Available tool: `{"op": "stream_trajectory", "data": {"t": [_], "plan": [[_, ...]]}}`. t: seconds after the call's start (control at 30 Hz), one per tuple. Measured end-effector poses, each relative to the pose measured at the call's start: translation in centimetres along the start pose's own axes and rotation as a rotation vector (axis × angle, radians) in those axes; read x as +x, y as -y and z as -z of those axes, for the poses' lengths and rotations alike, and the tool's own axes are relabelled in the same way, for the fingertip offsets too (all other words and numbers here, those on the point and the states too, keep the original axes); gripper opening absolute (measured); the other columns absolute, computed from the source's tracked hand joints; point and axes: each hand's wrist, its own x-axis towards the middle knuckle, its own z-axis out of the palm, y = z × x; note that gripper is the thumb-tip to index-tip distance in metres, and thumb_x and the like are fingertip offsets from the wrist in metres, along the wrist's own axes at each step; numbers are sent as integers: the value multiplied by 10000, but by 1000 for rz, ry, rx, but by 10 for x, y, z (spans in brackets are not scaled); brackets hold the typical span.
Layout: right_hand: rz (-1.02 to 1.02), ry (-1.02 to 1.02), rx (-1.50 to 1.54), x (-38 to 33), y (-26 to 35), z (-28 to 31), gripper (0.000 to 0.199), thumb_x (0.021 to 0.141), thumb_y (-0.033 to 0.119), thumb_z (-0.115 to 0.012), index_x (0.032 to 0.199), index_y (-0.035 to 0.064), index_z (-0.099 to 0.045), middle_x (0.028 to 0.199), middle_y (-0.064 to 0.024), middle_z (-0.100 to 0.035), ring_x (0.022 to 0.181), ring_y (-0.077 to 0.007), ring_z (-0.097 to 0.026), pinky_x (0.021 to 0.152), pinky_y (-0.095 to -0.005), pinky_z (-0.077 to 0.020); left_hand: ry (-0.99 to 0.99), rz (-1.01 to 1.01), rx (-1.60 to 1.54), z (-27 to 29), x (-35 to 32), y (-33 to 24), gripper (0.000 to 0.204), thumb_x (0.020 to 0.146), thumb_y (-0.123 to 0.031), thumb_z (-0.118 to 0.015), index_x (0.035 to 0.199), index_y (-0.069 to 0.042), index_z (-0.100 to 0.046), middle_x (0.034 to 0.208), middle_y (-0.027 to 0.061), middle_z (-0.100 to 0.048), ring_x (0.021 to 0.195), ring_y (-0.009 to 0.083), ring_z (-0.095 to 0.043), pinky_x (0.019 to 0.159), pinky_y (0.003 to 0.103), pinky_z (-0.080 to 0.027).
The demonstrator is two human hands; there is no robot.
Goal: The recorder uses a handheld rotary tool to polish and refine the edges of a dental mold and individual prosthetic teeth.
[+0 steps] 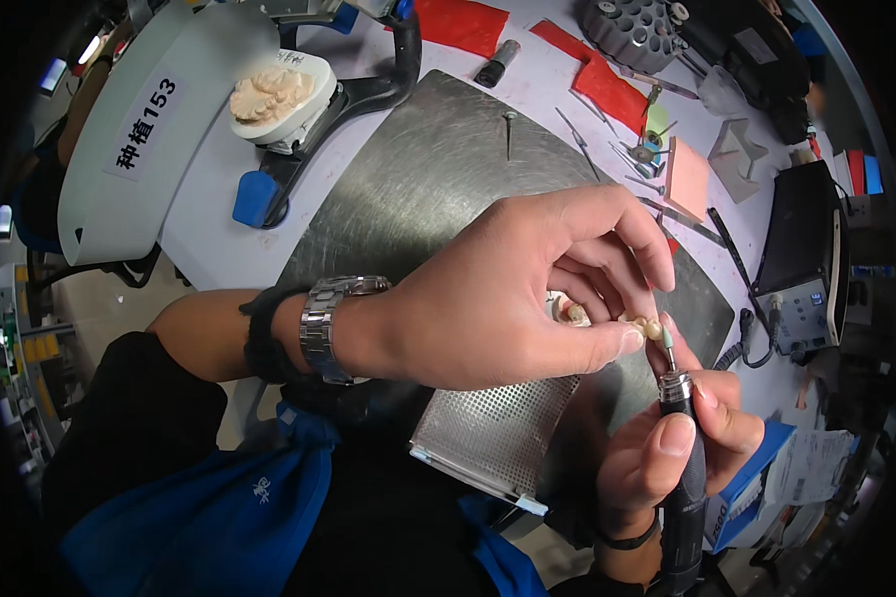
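Between thumb and fingers, my left hand (498, 298) pinches a small cream-coloured dental bridge (648, 327) of tooth shapes. My right hand (647, 463) is closed around a black rotary handpiece (683, 488) with a silver collar. Its pale green grinding tip (666, 341) points up and sits against or right beside the bridge; I cannot tell which. Behind my left fingers shows part of a pale tooth-like piece (573, 313), mostly hidden. Both hands are over a brushed metal plate (398, 179). A perforated metal grille (498, 428) lies below my left hand.
A plaster dental model (274, 97) sits on a black articulator (334, 109) at the upper left. Loose burs (642, 159), a pink block (687, 179) and red sheets (607, 92) lie at the far right. A black control box (804, 264) stands right, near a grey bur holder (632, 30).
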Motion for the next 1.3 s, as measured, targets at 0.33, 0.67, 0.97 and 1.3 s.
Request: {"op": "stream_trajectory", "data": {"t": [0.33, 0.67, 0.97, 1.3], "plan": [[46, 32, -16, 1, -3, 0, 246, 906, 201, -524, 1064, 38, -429, 865, -144, -495, 1003, -441, -616, 939, -540, -484, -27, -33, -75, -1, 1, 5, 262, 830, -18, -650, 1040, 10, -497, 930, 108, -626, 879, 144, -653, 785, 255, -534], [27, 38, -25, 1, -3, -1, 246, 909, 204, -528, 1060, 40, -423, 863, -136, -482, 1004, -439, -617, 933, -522, -488, -30, 9, -117, -1, 2, 4, 246, 829, -13, -655, 1018, 23, -501, 920, 118, -623, 864, 144, -652, 778, 255, -541], [39, 40, 23, 0, -4, -1, 243, 906, 199, -524, 1048, 32, -419, 864, -145, -485, 991, -440, -619, 927, -507, -499, -28, 33, -141, -2, 3, 4, 222, 833, -14, -659, 992, 28, -510, 900, 116, -629, 840, 137, -654, 756, 242, -543], [-5, -30, -16, 0, -2, -4, 289, 900, 213, -571, 1030, 30, -388, 846, -147, -474, 949, -434, -636, 870, -474, -537, -7, 114, -166, 1, 2, 3, 300, 799, 14, -712, 1026, 3, -517, 976, 74, -596, 896, 91, -619, 782, 204, -516]]}}
